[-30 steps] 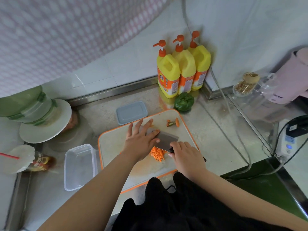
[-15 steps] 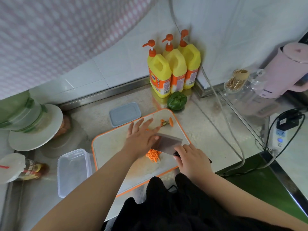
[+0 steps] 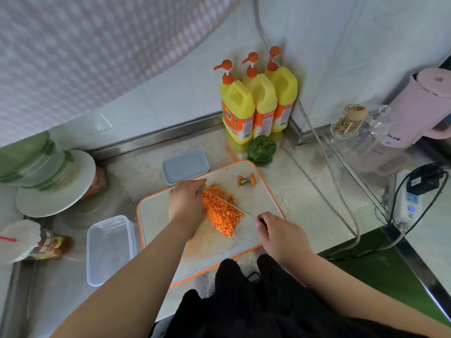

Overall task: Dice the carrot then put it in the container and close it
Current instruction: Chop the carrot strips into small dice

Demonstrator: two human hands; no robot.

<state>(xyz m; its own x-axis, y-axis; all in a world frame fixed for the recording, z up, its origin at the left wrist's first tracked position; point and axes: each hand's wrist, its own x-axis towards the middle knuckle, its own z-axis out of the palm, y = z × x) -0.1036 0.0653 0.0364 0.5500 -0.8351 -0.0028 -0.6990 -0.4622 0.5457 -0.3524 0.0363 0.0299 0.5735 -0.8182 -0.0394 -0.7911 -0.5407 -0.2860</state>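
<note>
Diced carrot [image 3: 220, 213] piled on cutting board [image 3: 161, 223]. R hand [image 3: 280, 234] grips knife [image 3: 234, 205], blade in the pile; L hand [image 3: 186, 203] lies beside pile w/ fingers curled, holding nothing visible. Clear container [image 3: 109, 250] on counter [image 3: 305, 191] left of board, nothing inside; its lid [image 3: 185, 167] lies separately behind.

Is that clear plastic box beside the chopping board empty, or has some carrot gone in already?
Empty. The clear rectangular plastic container shows only bare countertop through it; the diced orange carrot is all piled on the orange-rimmed white cutting board.
</note>
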